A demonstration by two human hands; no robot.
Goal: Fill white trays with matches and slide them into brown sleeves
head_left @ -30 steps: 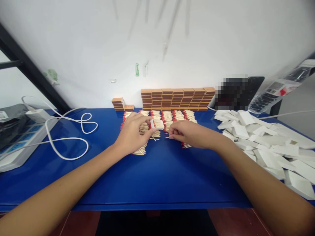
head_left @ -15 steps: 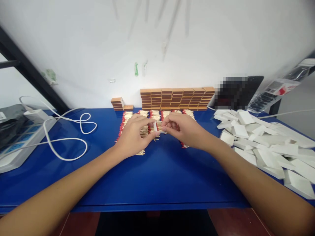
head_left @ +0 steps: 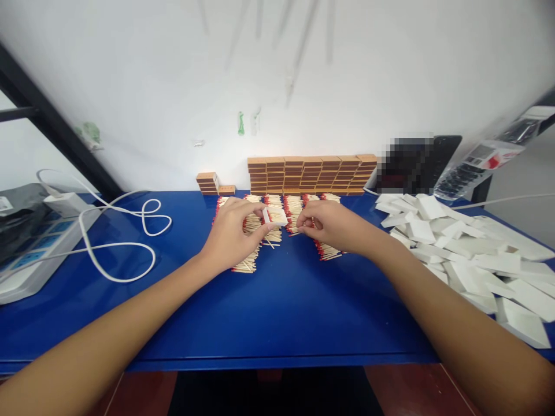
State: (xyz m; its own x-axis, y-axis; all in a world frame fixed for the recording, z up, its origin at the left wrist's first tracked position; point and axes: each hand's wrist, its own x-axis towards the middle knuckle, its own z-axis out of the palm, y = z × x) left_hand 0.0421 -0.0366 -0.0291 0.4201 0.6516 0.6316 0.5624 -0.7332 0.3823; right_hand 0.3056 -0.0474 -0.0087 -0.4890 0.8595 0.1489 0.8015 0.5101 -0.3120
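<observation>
My left hand (head_left: 232, 236) is closed on a small white matchbox tray (head_left: 274, 216), held just above rows of red-tipped matches (head_left: 293, 209) laid on the blue table (head_left: 277, 312). My right hand (head_left: 330, 225) rests on the match rows a little to the right of the tray. Its fingers are pinched together on matches at the pile (head_left: 328, 251).
A wall of stacked brown matchboxes (head_left: 311, 174) stands at the back against the white wall, with a small stack (head_left: 208, 183) to its left. A heap of white trays (head_left: 472, 254) fills the right side. A power strip (head_left: 34, 248) and white cables (head_left: 125, 231) lie at left.
My right hand came up to the tray in my left hand, then drew back to the right onto the match rows. The left hand has hardly moved.
</observation>
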